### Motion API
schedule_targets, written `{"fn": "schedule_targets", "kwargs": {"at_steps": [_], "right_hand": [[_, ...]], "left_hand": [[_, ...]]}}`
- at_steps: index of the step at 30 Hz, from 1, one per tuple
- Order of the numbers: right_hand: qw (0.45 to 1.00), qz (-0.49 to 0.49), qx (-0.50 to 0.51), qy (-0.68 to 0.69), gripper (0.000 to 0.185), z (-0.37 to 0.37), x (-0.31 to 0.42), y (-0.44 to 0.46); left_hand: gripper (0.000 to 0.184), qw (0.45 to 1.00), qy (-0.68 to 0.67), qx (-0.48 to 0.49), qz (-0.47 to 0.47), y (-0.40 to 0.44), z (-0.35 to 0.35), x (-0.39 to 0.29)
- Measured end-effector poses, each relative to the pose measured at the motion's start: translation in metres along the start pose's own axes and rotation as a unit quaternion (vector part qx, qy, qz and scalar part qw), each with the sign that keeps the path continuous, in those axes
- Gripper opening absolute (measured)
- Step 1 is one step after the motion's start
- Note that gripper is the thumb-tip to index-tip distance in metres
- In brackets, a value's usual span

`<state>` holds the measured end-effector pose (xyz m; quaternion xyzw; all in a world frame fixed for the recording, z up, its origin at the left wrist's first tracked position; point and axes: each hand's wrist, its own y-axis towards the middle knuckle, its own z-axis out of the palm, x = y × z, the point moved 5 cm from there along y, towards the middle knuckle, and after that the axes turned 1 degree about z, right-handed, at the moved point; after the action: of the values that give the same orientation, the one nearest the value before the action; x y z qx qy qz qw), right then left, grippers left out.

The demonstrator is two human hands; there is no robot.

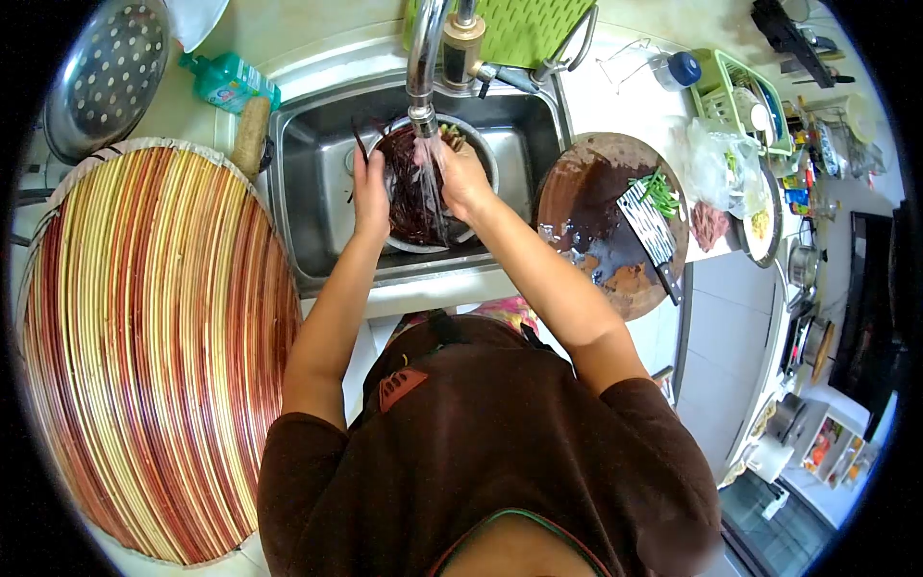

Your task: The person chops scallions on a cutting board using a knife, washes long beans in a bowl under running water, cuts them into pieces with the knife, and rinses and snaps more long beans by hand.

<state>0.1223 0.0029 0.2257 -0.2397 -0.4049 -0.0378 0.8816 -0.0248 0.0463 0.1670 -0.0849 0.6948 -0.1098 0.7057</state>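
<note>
Brown shirt (490,433) nearest, rinse step apparently in hand: left hand (371,204) pinching dark strands (360,141), right hand (464,180) grip can't tell, main clump (404,200) in bowl (494,173) under tap (421,82), next move needs loose bits contained.

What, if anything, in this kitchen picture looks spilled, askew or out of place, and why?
Two things stand out mildly. The round chopping board is wet and blotched, as though liquid had spilled on it. The knife lies slantwise there, its handle reaching the rim, a careless-looking way to leave it.
</note>
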Motion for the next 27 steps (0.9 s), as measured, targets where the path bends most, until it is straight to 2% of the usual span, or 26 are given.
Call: {"fn": "schedule_targets", "kwargs": {"at_steps": [2, 3, 7, 10, 11, 12, 14, 15, 16, 18, 19, 22, 23, 24, 26, 27], "right_hand": [[0.997, 0.005, 0.036, -0.075, 0.023, 0.001, 0.001, 0.003], [0.995, 0.002, 0.05, -0.084, 0.024, 0.002, 0.002, 0.001], [0.988, 0.043, 0.051, -0.14, 0.025, -0.011, 0.009, -0.005], [0.985, -0.024, 0.095, -0.139, 0.026, 0.003, 0.016, -0.013], [0.982, -0.042, 0.121, -0.136, 0.025, 0.009, 0.02, -0.019], [0.98, -0.052, 0.132, -0.137, 0.029, 0.01, 0.018, -0.017], [0.949, -0.142, 0.132, -0.25, 0.039, 0.014, 0.019, -0.018], [0.918, -0.164, 0.131, -0.337, 0.046, 0.016, 0.02, -0.012], [0.874, -0.223, 0.082, -0.423, 0.046, 0.014, 0.023, -0.014], [0.748, -0.325, -0.019, -0.579, 0.046, 0.017, 0.032, -0.028], [0.742, -0.395, -0.031, -0.54, 0.03, 0.019, 0.038, -0.03], [0.843, -0.252, 0.048, -0.472, 0.032, 0.004, 0.033, -0.006], [0.859, -0.209, 0.042, -0.465, 0.035, -0.003, 0.035, 0.003], [0.948, -0.145, 0.04, -0.281, 0.032, -0.001, 0.035, 0.009], [0.974, -0.107, 0.074, -0.186, 0.034, -0.004, 0.047, 0.006], [0.98, -0.106, 0.059, -0.157, 0.035, 0.006, 0.06, -0.003]], "left_hand": [[0.073, 0.959, 0.206, 0.023, 0.191, -0.009, 0.007, -0.034], [0.083, 0.948, 0.22, -0.003, 0.229, -0.014, 0.01, -0.046], [0.088, 0.912, 0.3, -0.109, 0.256, -0.029, 0.009, -0.054], [0.092, 0.849, 0.417, 0.037, 0.323, -0.037, 0.023, -0.061], [0.092, 0.904, 0.311, 0.155, 0.248, -0.036, 0.032, -0.055], [0.086, 0.952, 0.092, 0.258, 0.134, -0.045, 0.042, -0.047], [0.081, 0.958, -0.031, 0.28, 0.053, -0.048, 0.053, -0.03], [0.068, 0.957, -0.035, 0.285, 0.023, -0.048, 0.055, -0.036], [0.063, 0.959, -0.024, 0.283, 0.018, -0.049, 0.059, -0.043], [0.053, 0.961, -0.004, 0.277, 0.005, -0.054, 0.068, -0.054], [0.044, 0.963, -0.038, 0.267, -0.018, -0.05, 0.069, -0.04], [0.047, 0.958, 0.014, 0.286, 0.024, -0.042, 0.075, -0.022], [0.05, 0.955, -0.023, 0.295, -0.002, -0.042, 0.076, -0.017], [0.052, 0.95, -0.028, 0.31, 0.015, -0.045, 0.078, -0.024], [0.054, 0.938, -0.04, 0.341, 0.048, -0.053, 0.083, -0.035], [0.059, 0.933, -0.033, 0.358, 0.03, -0.05, 0.085, -0.025]]}}
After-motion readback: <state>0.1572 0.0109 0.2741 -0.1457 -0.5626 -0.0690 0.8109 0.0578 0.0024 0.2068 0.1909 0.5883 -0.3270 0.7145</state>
